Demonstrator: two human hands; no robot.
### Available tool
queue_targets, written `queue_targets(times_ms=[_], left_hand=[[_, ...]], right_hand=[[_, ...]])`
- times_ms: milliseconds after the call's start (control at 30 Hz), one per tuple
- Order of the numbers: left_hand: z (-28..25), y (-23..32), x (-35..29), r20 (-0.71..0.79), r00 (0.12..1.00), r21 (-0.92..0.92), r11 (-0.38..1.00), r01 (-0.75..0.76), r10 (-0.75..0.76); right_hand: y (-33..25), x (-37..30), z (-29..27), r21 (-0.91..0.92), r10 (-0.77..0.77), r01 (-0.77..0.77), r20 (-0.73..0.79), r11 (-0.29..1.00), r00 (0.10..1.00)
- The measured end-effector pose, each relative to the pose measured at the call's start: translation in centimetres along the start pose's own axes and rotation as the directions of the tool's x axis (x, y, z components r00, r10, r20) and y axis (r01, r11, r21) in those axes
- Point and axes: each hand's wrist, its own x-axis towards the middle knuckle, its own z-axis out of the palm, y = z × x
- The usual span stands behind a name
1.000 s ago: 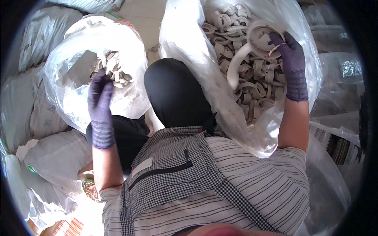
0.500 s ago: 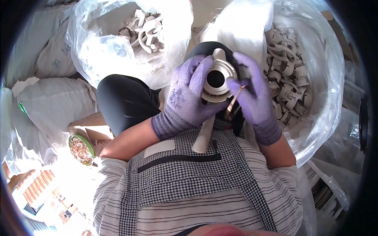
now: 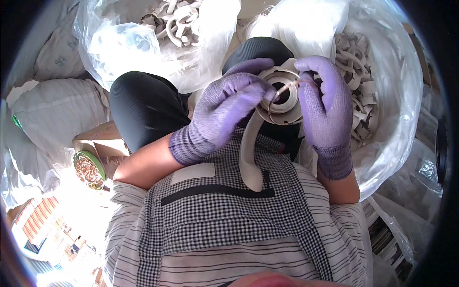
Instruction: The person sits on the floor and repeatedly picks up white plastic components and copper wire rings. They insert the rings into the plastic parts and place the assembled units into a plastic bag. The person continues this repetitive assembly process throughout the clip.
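A beige round plastic part with stepped rings and a dark central hole rests over my lap. A curved beige handle extends from beside it down onto my checked apron. My right hand, in a purple knit glove, pinches a thin copper-coloured wire loop between thumb and fingers, above the round part. My left hand, gloved the same way and slightly blurred, has its fingertips closed at the loop's other side, by the part's left rim. Its fingers hide some of that rim.
Clear plastic bags hold beige curved pieces at the far left and right. Left of my knee are a cardboard box and a green-rimmed tub of copper-coloured wire loops. White sacks lie further left.
My left hand has shifted from gripping the round part to the wire loop. The right hand has brought the loop up and left, over the part. The handle now shows at greater length.
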Motion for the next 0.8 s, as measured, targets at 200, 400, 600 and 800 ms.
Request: queue_targets(times_ms=[200, 400, 600, 800], left_hand=[[0.6, 0.1, 0.3, -0.131, 0.991, -0.025, 1.0, -0.019, 0.016], [-0.3, 0.5, -0.5, -0.131, 0.982, -0.155, 0.981, 0.116, -0.136], [0.3, 0.8, -0.3, -0.163, 0.974, -0.118, 0.983, 0.139, -0.157], [0.1, 0.7, -0.5, -0.131, 0.98, -0.149, 0.98, 0.131, -0.15]], right_hand=[[-0.2, 0.7, -0.2, 0.08, 0.041, -0.045, 0.049, 0.996, 0.998], [0.6, -1.8, -1.7, 0.381, 0.261, -0.231, -0.028, 0.895, 0.965], [2.5, -5.1, -1.4, 0.141, 0.103, -0.083, -0.14, 0.987, 0.985], [2.7, -5.7, -0.2, -0.085, -0.197, 0.188, -0.112, 0.978, 0.974]])
